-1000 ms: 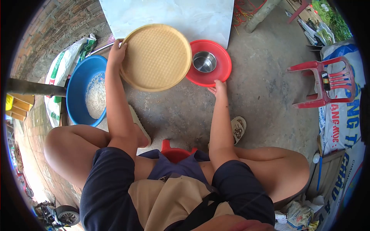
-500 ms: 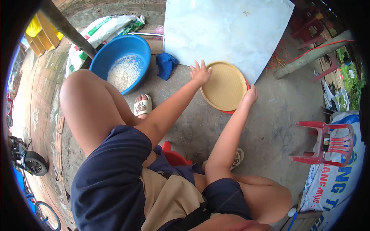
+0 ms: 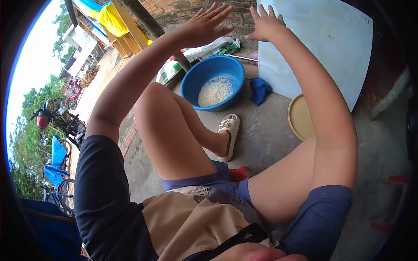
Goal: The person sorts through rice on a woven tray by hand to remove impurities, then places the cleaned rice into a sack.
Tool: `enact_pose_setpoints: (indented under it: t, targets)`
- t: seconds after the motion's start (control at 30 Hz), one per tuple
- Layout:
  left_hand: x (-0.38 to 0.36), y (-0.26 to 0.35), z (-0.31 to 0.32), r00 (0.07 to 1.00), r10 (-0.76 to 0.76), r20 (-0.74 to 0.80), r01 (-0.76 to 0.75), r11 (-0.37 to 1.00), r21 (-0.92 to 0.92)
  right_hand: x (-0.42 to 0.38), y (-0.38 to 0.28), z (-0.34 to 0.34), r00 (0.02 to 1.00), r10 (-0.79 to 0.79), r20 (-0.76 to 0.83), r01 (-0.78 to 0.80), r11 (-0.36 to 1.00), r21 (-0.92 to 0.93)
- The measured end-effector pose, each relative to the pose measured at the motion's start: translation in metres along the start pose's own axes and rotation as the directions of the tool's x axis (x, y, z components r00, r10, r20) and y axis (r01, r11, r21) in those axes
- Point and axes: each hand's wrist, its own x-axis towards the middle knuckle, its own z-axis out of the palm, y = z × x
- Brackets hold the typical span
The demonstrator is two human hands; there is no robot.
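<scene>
Both my hands are raised in front of me with fingers spread, and neither holds anything. My left hand (image 3: pixel 204 28) is at the upper middle, in front of the wall and a wooden post. To its right, my right hand (image 3: pixel 267 25) overlaps the edge of a large white-grey sheet (image 3: pixel 322 43). Below the hands stands a blue basin (image 3: pixel 235 71) with white, rice-like grains (image 3: pixel 216 90) in it. A round, shallow tan tray (image 3: pixel 300 119) lies on the floor, partly hidden behind my right forearm and knee.
A crumpled dark blue cloth (image 3: pixel 260 90) lies beside the basin. White printed sacks (image 3: pixel 204 52) are behind it, near the slanting post (image 3: pixel 152 21). Outside on the left are a motorbike (image 3: pixel 61 117) and a bicycle (image 3: pixel 66 191). Another pole (image 3: pixel 389 98) is at the right.
Both hands have left the round tray and risen, spread open, in front of me. The tray stays on the floor. My view has turned to the left.
</scene>
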Motion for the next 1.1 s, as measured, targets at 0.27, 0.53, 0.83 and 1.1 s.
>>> enact_pose_setpoints:
  t: [0.27,0.53,0.83,1.1]
  targets:
    - [0.015,0.028,0.071,0.992,-0.049,0.116,0.056,0.997,-0.058,-0.025,-0.005,0.077,0.921,-0.173,0.348,0.250,0.950,-0.189]
    - [0.085,0.064,0.056,1.000,-0.015,-0.008,0.006,0.768,-0.641,-0.033,0.067,0.060,0.913,-0.095,0.398,0.154,0.981,-0.121]
    - [0.114,0.106,0.157,0.973,0.218,-0.072,-0.228,0.876,-0.425,-0.106,0.117,0.023,0.962,0.241,0.132,-0.241,0.970,-0.019]
    - [0.124,0.155,0.171,0.917,0.394,-0.057,-0.362,0.765,-0.532,-0.089,0.117,0.095,0.904,0.355,0.238,-0.345,0.935,-0.084]
